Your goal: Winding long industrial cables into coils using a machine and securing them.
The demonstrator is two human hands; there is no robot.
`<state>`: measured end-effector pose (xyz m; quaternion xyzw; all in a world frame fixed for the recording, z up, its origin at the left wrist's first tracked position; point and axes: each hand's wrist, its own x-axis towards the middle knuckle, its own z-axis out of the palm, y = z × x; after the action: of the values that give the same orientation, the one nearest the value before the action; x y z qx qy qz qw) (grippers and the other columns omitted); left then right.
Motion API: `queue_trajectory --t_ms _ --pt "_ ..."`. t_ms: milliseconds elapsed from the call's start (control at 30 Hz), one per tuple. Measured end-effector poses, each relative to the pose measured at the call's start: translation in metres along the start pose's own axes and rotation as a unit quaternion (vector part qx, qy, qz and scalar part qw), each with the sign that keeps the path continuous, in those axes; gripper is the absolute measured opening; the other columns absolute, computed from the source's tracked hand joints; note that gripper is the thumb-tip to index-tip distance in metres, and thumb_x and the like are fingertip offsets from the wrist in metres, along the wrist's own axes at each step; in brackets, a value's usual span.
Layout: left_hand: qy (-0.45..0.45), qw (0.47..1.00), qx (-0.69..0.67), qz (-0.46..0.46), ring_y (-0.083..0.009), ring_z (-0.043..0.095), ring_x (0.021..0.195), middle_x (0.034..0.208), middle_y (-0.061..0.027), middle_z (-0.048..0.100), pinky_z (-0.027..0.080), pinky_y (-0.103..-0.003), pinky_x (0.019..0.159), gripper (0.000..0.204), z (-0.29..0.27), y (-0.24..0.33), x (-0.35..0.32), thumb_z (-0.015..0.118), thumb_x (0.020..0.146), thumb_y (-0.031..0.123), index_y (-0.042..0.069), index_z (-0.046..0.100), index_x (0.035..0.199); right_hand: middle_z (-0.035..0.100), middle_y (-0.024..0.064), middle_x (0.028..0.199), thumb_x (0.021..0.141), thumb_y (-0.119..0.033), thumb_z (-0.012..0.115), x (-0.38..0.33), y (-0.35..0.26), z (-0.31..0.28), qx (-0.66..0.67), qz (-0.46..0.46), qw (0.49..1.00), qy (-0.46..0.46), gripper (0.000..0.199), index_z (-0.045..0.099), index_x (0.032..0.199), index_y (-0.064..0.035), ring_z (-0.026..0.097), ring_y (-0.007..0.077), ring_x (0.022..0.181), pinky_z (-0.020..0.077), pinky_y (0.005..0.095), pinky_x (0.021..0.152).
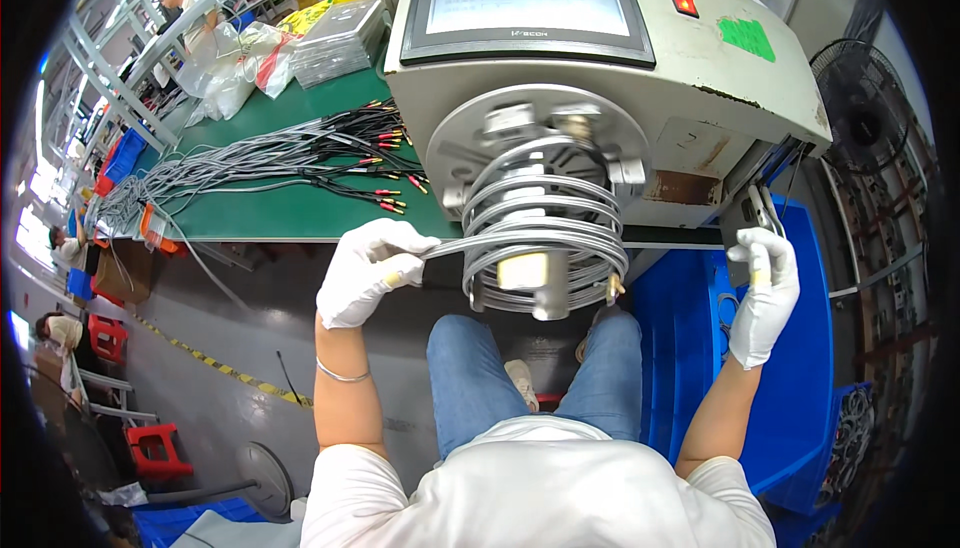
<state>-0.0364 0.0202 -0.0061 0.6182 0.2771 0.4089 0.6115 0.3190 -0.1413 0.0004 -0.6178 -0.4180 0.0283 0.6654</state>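
Observation:
A beige winding machine (700, 58) with a touch screen (527, 0) stands in front of me. On its round spindle (540, 163), blurred with motion, sits a coil of grey cable (545, 238). My left hand (368, 270), in a white glove, pinches the grey cable where it runs onto the coil from the left. My right hand (765, 293), also gloved, is raised beside the machine's lower right corner, its fingertips touching a small metal lever (764, 210) there.
A green bench (290, 213) at left carries bundles of grey cables with red and black ends (300, 153), plastic bags and clear trays. A blue bin (790, 348) stands at my right, a fan (865, 113) beyond it. Other people sit at far left.

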Motion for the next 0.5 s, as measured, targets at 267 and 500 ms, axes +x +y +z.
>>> queue_trajectory --t_ms 267,500 --pt "0.022 0.999 0.044 -0.014 -0.0057 0.045 0.069 0.085 0.0005 0.051 0.037 -0.018 0.057 0.095 0.018 -0.024 -0.001 0.084 0.06 0.021 0.006 0.038 0.141 0.058 0.0104 0.113 0.079 -0.034 0.073 -0.003 -0.019 0.046 0.02 -0.104 0.971 -0.216 0.059 0.053 0.121 0.0004 0.058 0.0195 0.102 0.0433 0.0324 0.093" --pt "0.028 0.991 0.055 0.118 -0.0292 0.048 0.119 0.129 -0.0205 0.039 0.041 -0.037 0.101 0.101 0.063 -0.068 -0.004 0.079 0.071 0.009 0.007 0.01 0.145 0.044 0.0177 0.132 0.059 -0.052 0.082 0.009 -0.032 0.095 0.003 -0.188 0.937 -0.294 0.109 0.033 0.14 0.0006 0.045 0.029 0.122 0.0345 0.038 0.104"
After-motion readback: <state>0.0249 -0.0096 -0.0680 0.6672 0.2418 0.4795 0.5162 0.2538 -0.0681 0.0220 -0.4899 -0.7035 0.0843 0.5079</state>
